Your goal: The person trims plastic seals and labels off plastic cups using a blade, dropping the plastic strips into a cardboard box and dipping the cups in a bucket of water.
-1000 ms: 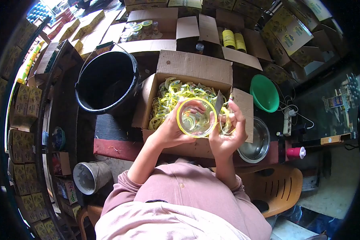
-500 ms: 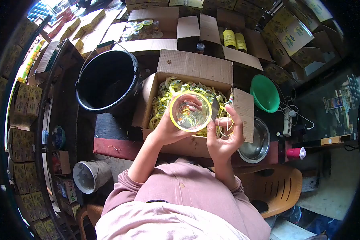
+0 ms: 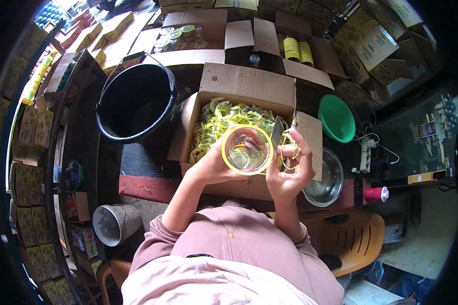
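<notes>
My left hand [image 3: 210,163] is wrapped around a clear plastic cup [image 3: 242,161] with a yellow rim. The cup tilts so its mouth faces me, and fingers show through its wall. In my right hand [image 3: 291,178], a flat grey blade [image 3: 277,130] is pinched, pointing up beside the cup's right edge. Thin yellowish strips [image 3: 289,161] loop around the fingers of that hand. Both hands are over the front of an open cardboard box [image 3: 248,83], which is filled with yellow and clear plastic scraps [image 3: 213,119].
A large black bucket [image 3: 118,136] stands left of the box. To the right are a green bowl [image 3: 337,119], a metal bowl [image 3: 336,190] and a power strip [image 3: 365,155]. Behind, open cartons hold cups [image 3: 187,35] and yellow-labelled cylinders [image 3: 291,50]. A grey bucket [image 3: 109,226] sits lower left.
The cup and my left hand have shifted slightly right and down. My right hand and the blade have moved a little right alongside.
</notes>
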`<state>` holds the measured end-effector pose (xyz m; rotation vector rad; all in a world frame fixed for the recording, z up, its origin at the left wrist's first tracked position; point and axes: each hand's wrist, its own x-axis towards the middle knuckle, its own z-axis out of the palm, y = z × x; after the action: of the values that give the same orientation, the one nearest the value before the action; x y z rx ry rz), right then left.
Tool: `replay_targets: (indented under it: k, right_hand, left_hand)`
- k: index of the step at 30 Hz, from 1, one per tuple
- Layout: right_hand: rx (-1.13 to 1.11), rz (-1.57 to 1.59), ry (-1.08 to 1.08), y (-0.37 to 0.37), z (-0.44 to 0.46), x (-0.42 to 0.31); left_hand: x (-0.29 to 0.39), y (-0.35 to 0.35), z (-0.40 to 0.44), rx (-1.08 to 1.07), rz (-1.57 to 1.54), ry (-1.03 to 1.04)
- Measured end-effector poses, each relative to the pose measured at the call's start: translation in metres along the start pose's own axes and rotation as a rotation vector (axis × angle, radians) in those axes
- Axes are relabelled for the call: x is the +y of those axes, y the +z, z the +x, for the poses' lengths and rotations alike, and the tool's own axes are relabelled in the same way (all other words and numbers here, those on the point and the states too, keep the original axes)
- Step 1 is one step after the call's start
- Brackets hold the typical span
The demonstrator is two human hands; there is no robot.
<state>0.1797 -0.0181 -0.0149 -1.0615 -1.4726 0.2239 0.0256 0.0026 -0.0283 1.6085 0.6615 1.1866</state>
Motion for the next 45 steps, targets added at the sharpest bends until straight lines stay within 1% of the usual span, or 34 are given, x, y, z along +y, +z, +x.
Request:
replay_targets:
  k: [3, 6, 9, 16, 19, 25, 28, 31, 34, 38, 41, 44, 45]
  right_hand:
    - [-0.013, -0.006, 0.006, -0.001, 0.0, 0.0]
    - [-0.009, 0.008, 0.037, -0.001, 0.001, -0.002]
    - [0.021, 0.064, 0.065, 0.002, 0.0, -0.006]
    - [-0.02, 0.065, 0.081, 0.003, -0.008, -0.012]
    - [-0.011, 0.012, 0.058, 0.003, -0.007, -0.01]
    - [0.023, -0.114, -0.026, 0.004, -0.004, -0.005]
    - [-0.013, -0.031, 0.027, 0.002, -0.001, -0.004]
    - [0.021, 0.071, 0.057, 0.002, -0.001, -0.01]
    - [0.03, 0.064, 0.076, 0.002, -0.006, -0.009]
    - [0.007, 0.027, 0.088, 0.004, -0.01, -0.011]
    - [0.021, -0.051, 0.003, 0.006, -0.01, -0.007]
    - [0.045, -0.143, -0.059, 0.006, -0.008, -0.005]
    - [0.039, -0.127, -0.063, 0.005, -0.007, -0.004]
  left_hand:
    - [0.002, -0.003, 0.001, -0.081, -0.036, -0.026]
    - [-0.008, -0.004, 0.001, -0.069, -0.036, 0.024]
    - [-0.012, 0.001, 0.0, 0.038, -0.144, 0.001]
    - [-0.018, -0.002, -0.001, 0.076, -0.06, 0.047]
    - [-0.02, -0.005, -0.002, 0.012, -0.083, 0.016]
    - [-0.013, -0.005, -0.002, -0.05, -0.001, 0.027]
    - [-0.014, -0.006, -0.002, -0.062, 0.029, 0.056]
    - [-0.017, -0.005, -0.001, -0.015, -0.028, 0.029]
    - [-0.021, -0.002, -0.002, 0.12, -0.111, 0.048]
    - [-0.026, -0.001, -0.001, 0.082, -0.182, 0.088]
    - [-0.023, 0.002, -0.001, 0.061, -0.182, 0.114]
    - [-0.02, 0.002, -0.004, 0.026, -0.146, 0.079]
    - [-0.019, 0.002, -0.004, 0.019, -0.139, 0.078]
